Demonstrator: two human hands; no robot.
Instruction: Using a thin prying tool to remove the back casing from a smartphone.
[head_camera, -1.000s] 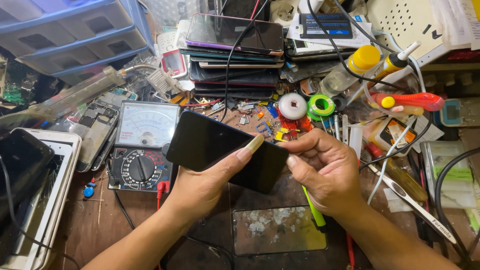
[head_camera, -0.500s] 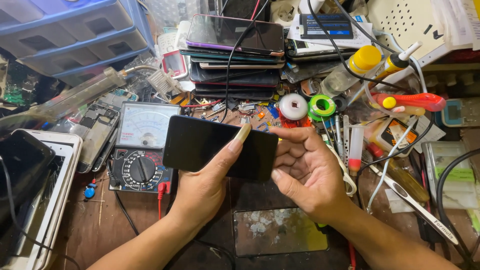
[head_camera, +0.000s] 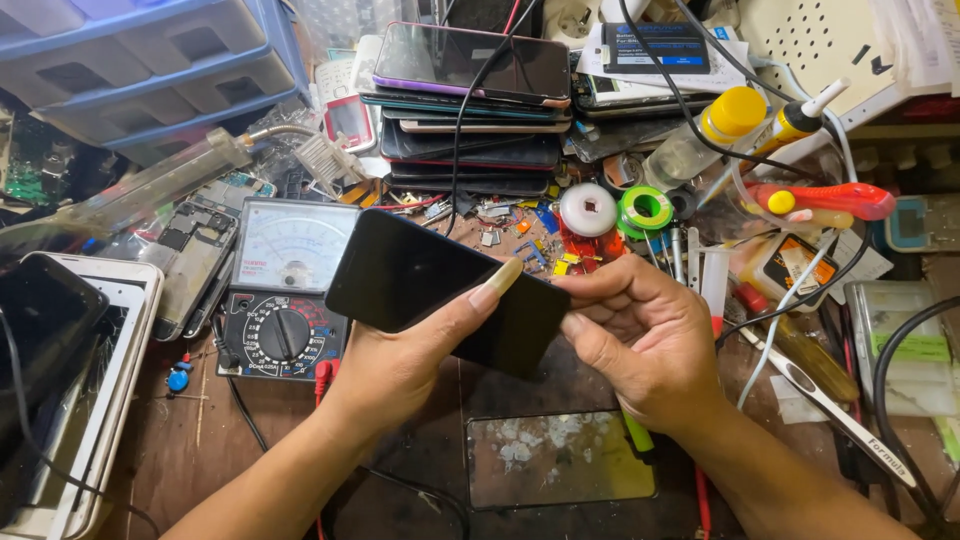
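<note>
Holding slim black glossy smartphone (head_camera: 420, 285) above middle of worktop (head_camera: 180, 450), screen side up, tilted. Left hand (head_camera: 400, 365) cradles it from below, thumb laid across glass. Right hand (head_camera: 640, 345) fingers pinched narrow on phone's right end, near corner. Judged step: inspecting or working edge of handset. Next move likely needs firm left grip, fine right fingertip pressure. Grey analogue multimeter (head_camera: 285, 290) just behind, stacked phones (head_camera: 465, 110) at far edge.

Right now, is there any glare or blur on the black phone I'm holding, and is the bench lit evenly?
Head view: the black phone is sharp and matte-dark, with no glare; the left hand and right hand are crisp too; light is bright and even, with soft reflections on the top phone of the stack.
</note>
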